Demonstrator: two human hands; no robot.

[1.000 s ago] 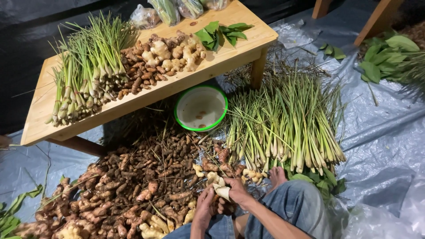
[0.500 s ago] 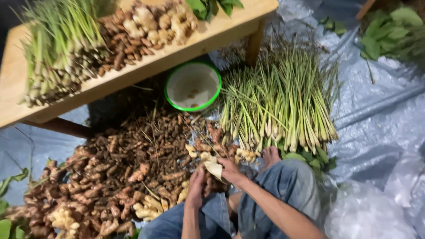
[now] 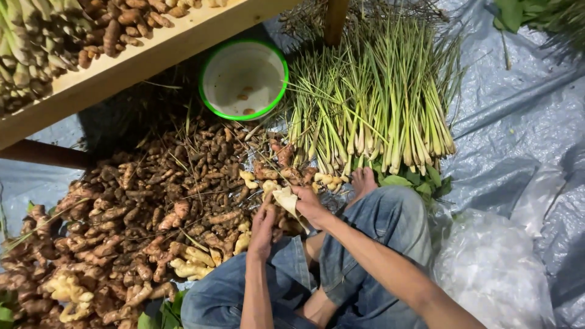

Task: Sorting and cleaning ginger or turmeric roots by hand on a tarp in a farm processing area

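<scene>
— Where's that pale ginger piece?
— Pinched in the right hand, just above the knees, long axis tilted up-left toward the root heap.
— And the left hand?
— Beside it, fingers curled low; whether it grips anything, I can't tell.

Bench: I see only its near edge, the rest cut off at top | leafy greens: clipped at top right | pale root piece: partly hidden by my right hand, grip unclear | root pile: runs past left edge.
</scene>
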